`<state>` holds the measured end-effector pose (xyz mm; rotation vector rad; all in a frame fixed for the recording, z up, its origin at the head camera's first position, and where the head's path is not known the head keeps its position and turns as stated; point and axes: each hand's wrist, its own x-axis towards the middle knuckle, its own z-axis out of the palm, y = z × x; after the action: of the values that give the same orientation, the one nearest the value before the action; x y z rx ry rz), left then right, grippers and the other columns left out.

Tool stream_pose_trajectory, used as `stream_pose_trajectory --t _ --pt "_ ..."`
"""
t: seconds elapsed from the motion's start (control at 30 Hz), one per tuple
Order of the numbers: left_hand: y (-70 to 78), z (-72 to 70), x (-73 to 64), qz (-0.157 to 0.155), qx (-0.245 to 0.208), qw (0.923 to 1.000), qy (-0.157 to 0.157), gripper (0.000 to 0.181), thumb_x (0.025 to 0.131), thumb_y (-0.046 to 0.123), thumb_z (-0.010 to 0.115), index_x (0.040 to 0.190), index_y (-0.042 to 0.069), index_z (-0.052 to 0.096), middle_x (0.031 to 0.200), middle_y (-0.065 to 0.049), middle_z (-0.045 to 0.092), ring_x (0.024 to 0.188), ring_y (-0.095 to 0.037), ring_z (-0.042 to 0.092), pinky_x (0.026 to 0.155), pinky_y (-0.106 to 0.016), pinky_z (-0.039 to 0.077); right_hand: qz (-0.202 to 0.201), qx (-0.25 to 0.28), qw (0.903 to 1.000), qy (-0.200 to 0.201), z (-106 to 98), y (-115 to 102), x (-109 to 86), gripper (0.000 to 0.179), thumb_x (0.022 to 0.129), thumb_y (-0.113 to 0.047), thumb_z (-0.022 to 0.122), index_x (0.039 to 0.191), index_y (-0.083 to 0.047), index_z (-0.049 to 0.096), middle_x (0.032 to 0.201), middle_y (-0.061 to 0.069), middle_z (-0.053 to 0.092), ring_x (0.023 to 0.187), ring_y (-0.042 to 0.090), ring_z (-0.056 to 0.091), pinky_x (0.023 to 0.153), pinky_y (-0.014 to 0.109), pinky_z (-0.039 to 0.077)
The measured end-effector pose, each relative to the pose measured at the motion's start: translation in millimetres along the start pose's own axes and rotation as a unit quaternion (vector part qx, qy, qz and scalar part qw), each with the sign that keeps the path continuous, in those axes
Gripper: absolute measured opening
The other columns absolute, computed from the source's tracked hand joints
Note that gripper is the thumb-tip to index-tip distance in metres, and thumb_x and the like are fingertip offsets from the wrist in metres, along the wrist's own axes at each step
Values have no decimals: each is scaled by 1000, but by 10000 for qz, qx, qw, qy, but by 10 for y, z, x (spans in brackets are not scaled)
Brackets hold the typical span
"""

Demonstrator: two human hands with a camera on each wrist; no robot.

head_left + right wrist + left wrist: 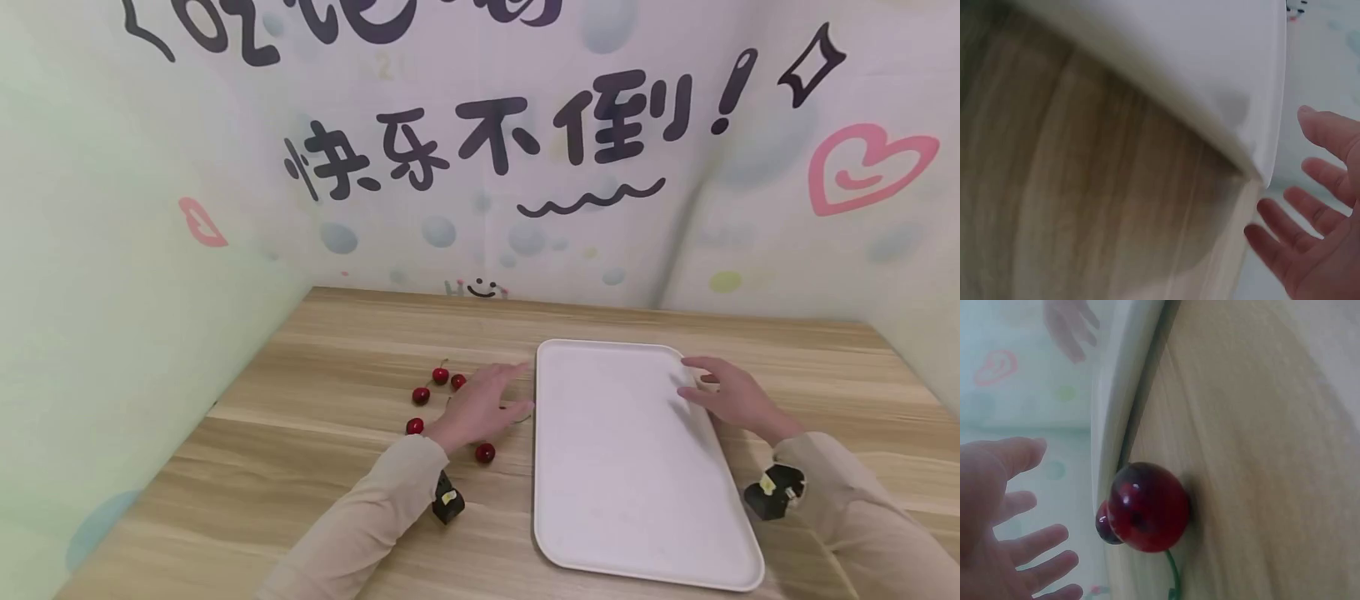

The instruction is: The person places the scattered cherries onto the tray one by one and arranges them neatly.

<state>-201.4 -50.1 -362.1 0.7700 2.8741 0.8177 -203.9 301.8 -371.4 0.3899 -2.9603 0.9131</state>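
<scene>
A white rectangular tray [630,450] lies on the wooden table. My left hand [480,407] hovers near its left edge, fingers spread and holding nothing. Around and partly under that hand lie several red cherries [421,396] with stems; the nearest one [485,453] sits below the wrist. In the left wrist view, a dark red cherry [1149,507] with a green stem is close to the camera, beside the tray's rim [1124,381]. My right hand [738,398] is at the tray's upper right edge, its fingers loosely bent and empty; contact with the rim is unclear.
A black wrist camera is strapped at the left wrist [447,500] and another at the right wrist [776,493]. Behind the wooden table [315,500] hangs a white printed backdrop [480,242] with dark lettering, which also closes off the left side.
</scene>
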Motion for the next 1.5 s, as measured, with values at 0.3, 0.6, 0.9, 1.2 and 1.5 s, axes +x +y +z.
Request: stream_pose_trajectory --t 0.3,0.6,0.9,1.2,1.5 --pt "-8 24 18 -41 62 9997 -251 50 86 32 56 131 15 43 132 -8 42 121 -26 36 94 -43 34 331 328 9989 -25 19 172 2 47 83 -12 61 118 14 44 113 33 49 96 43 54 73 42 48" --pt "-39 57 71 -78 -267 9980 -562 42 85 31 58 123 14 52 114 -4 54 106 -19 48 85 -34 41 367 760 9964 12 58 235 9 43 82 -4 59 116 17 44 98 32 55 88 40 57 64 32 51" --pt "-143 112 136 -185 -1097 9914 -682 34 82 21 64 114 9 58 104 -4 59 94 -16 54 77 -26 45 745 1534 9851 -228 55 309 6 50 86 -9 57 123 16 37 104 31 51 87 24 56 67 30 51" --pt "-208 137 166 -159 -1290 9888 -737 25 80 16 65 104 8 62 94 -2 61 87 -14 56 74 -24 45 780 2042 9755 -232 61 315 6 52 86 -11 57 125 15 33 104 30 51 79 1 54 69 27 50" --pt "-236 166 201 -453 -1365 9857 -876 21 76 16 69 96 10 65 86 3 59 80 -11 53 70 -24 44 806 2322 9689 -283 91 335 16 53 86 -9 56 125 15 31 100 25 54 77 -1 54 67 25 50"
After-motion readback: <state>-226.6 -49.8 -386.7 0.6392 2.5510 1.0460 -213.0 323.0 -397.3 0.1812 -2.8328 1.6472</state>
